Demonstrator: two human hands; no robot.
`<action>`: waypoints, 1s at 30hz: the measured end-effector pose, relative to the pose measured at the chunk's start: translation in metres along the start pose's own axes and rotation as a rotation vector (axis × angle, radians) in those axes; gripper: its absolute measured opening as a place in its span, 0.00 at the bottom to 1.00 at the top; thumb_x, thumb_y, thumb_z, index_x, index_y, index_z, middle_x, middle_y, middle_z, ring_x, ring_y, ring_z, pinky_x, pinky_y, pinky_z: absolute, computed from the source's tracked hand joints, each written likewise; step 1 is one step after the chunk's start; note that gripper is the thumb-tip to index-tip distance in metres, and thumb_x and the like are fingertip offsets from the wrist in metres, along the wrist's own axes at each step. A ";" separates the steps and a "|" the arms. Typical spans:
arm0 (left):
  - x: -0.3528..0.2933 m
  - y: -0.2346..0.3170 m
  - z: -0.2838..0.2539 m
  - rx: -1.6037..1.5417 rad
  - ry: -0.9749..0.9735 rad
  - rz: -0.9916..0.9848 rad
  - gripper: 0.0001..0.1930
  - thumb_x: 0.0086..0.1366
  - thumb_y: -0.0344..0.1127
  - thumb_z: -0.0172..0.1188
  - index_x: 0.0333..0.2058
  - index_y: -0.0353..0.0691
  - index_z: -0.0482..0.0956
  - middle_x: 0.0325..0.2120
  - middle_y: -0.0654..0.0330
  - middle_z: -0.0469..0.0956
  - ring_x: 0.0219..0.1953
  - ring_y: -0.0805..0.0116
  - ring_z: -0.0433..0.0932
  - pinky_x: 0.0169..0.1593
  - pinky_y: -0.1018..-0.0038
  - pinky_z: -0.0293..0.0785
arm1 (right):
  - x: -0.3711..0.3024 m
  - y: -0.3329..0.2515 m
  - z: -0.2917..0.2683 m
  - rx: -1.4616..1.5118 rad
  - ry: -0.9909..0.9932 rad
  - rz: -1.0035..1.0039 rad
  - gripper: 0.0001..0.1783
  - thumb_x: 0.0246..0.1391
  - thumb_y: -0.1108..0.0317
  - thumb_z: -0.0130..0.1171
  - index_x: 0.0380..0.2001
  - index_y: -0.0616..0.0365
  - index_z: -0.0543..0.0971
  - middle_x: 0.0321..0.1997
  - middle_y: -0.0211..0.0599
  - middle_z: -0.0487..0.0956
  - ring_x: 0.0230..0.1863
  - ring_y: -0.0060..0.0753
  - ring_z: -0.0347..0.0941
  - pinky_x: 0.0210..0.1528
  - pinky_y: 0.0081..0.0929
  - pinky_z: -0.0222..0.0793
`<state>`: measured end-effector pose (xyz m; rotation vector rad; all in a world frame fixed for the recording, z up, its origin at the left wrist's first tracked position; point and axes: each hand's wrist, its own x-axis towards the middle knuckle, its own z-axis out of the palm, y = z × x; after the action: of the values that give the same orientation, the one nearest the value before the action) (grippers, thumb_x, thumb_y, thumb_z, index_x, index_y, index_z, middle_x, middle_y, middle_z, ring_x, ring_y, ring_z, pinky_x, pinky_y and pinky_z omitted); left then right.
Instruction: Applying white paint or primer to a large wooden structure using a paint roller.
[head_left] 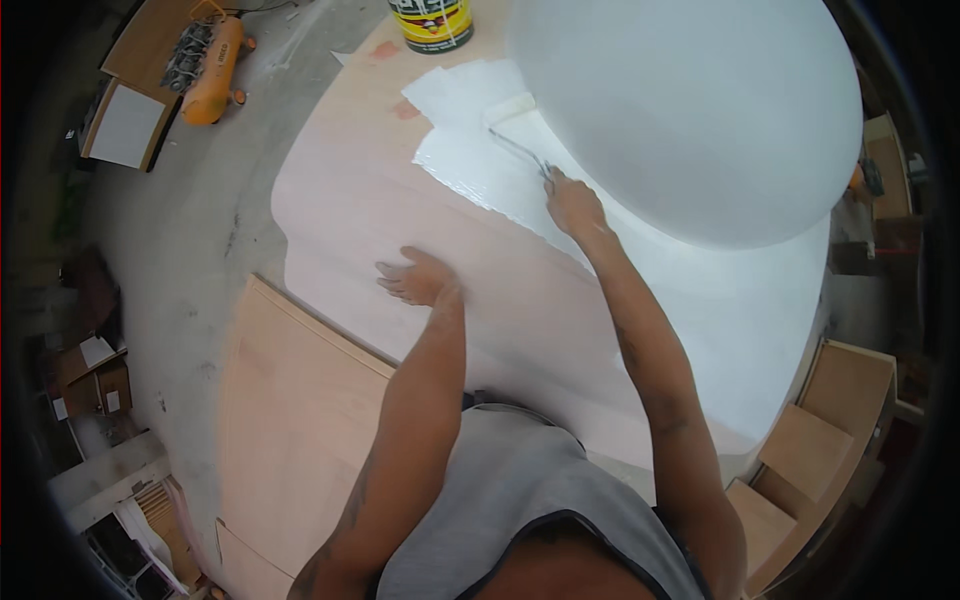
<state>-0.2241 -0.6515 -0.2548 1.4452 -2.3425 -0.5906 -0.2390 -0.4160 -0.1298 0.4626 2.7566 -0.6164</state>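
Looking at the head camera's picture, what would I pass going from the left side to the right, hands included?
Orange air compressor → the person's left hand → white roller head → the person's right hand → light-brown wooden panel.

"Where's the roller?"
"On the panel, left of the dome."
"The can?"
"Also there, beyond the roller."
"And the compressor?"
"On the floor, left of the panel."
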 end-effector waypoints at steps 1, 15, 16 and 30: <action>-0.006 0.003 -0.004 -0.020 -0.042 -0.020 0.35 0.70 0.60 0.46 0.68 0.44 0.58 0.67 0.43 0.59 0.67 0.45 0.61 0.65 0.52 0.63 | 0.026 -0.019 0.005 0.068 0.017 0.034 0.20 0.68 0.58 0.43 0.54 0.58 0.73 0.46 0.58 0.81 0.49 0.59 0.79 0.53 0.50 0.74; 0.006 0.000 -0.004 -0.061 -0.108 -0.039 0.37 0.70 0.61 0.44 0.69 0.42 0.57 0.68 0.37 0.55 0.69 0.42 0.57 0.69 0.51 0.56 | -0.136 0.115 0.016 -0.030 -0.068 0.102 0.26 0.68 0.51 0.44 0.66 0.40 0.66 0.41 0.55 0.83 0.45 0.62 0.79 0.51 0.54 0.72; 0.006 0.002 -0.002 -0.050 -0.097 -0.024 0.36 0.70 0.60 0.44 0.69 0.44 0.56 0.68 0.38 0.55 0.68 0.41 0.59 0.68 0.49 0.58 | -0.174 0.143 0.007 -0.057 -0.092 0.112 0.25 0.68 0.51 0.45 0.65 0.40 0.68 0.40 0.56 0.83 0.44 0.62 0.79 0.50 0.53 0.73; 0.003 0.001 -0.012 -0.117 -0.094 -0.084 0.35 0.70 0.57 0.47 0.70 0.48 0.55 0.69 0.42 0.54 0.70 0.42 0.56 0.68 0.48 0.57 | -0.168 0.183 -0.047 -0.163 -0.188 -0.139 0.22 0.67 0.54 0.50 0.62 0.41 0.74 0.48 0.50 0.82 0.49 0.55 0.78 0.54 0.47 0.72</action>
<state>-0.2207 -0.6560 -0.2441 1.4983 -2.2830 -0.8209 -0.0285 -0.2786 -0.0990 0.1690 2.6463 -0.4369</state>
